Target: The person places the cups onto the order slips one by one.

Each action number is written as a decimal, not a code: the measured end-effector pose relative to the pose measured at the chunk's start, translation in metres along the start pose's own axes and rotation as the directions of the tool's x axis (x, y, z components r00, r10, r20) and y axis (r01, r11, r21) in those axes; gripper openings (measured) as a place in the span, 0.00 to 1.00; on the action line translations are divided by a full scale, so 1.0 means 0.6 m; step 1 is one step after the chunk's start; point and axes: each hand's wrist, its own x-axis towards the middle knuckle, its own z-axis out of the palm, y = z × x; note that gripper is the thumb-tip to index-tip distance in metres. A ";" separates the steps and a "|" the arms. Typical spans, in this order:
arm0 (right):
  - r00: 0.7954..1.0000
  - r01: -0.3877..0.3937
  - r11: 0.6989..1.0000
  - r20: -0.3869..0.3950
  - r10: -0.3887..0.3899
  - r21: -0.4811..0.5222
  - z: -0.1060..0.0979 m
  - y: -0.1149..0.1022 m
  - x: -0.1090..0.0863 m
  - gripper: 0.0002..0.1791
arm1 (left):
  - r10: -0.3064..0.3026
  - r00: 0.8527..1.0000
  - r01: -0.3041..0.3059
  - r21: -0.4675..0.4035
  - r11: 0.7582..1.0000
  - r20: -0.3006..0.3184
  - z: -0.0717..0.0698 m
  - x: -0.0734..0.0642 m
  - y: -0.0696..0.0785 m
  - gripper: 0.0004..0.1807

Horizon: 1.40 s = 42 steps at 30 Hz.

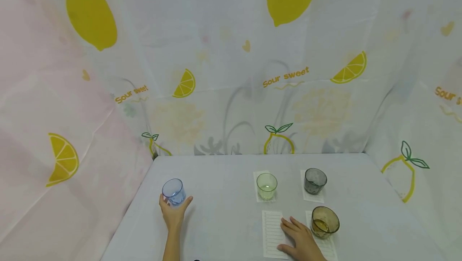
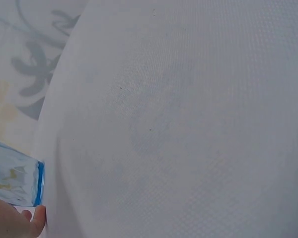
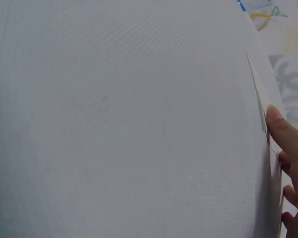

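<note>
A blue drinking glass (image 1: 174,192) stands upright at the left of the white table. Around its near side is my left hand (image 1: 173,212), fingers along the left and thumb spread out to the right. The left wrist view shows the glass (image 2: 15,173) with its blue base by the tabletop and a fingertip (image 2: 38,220) close beside it. My right hand (image 1: 301,239) rests with spread fingers over the right edge of a lined paper sheet (image 1: 273,233). In the right wrist view its thumb (image 3: 283,129) lies at the paper's edge.
Right of the lined sheet, an amber glass (image 1: 325,223) stands on another paper. Farther back, a green glass (image 1: 267,187) and a grey glass (image 1: 315,181) each stand on a paper sheet. A lemon-print curtain (image 1: 223,72) encloses the table's back and sides.
</note>
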 end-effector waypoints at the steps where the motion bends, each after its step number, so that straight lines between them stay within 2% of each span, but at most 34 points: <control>1: 1.000 0.007 1.000 -0.003 -0.007 0.002 -0.001 0.000 0.000 0.36 | -0.003 1.000 0.003 0.000 1.000 0.003 0.000 -0.001 0.001 0.64; 5: 0.997 0.075 0.997 -0.001 -0.075 0.013 -0.006 0.003 -0.001 0.36 | -0.014 1.000 0.014 -0.003 1.000 0.008 0.001 -0.001 0.001 0.64; 8: 0.993 0.108 0.993 0.047 -0.110 0.047 -0.011 0.008 0.000 0.36 | -0.014 1.000 0.014 0.001 1.000 0.001 0.001 0.000 0.001 0.63; 14: 0.991 0.033 0.996 0.129 -0.043 0.079 -0.012 0.008 0.004 0.38 | -0.010 1.000 0.010 -0.009 1.000 0.003 0.000 -0.001 0.001 0.63; 24: 0.998 0.003 1.000 0.061 -0.004 0.021 -0.003 0.006 0.002 0.42 | -0.003 1.000 0.003 -0.004 1.000 0.001 0.001 -0.001 0.000 0.63; 30: 0.999 0.027 0.999 0.020 -0.026 -0.034 -0.005 0.003 0.002 0.41 | -0.002 1.000 0.002 0.002 1.000 0.001 0.000 -0.001 0.000 0.63; 36: 1.000 0.001 1.000 0.031 -0.001 -0.019 -0.009 0.000 0.005 0.42 | -0.010 1.000 0.010 0.000 1.000 0.008 -0.001 -0.003 0.000 0.63; 42: 1.000 0.011 1.000 0.001 -0.011 -0.025 -0.006 0.001 0.004 0.40 | -0.007 1.000 0.007 -0.002 1.000 0.008 -0.001 -0.003 -0.004 0.64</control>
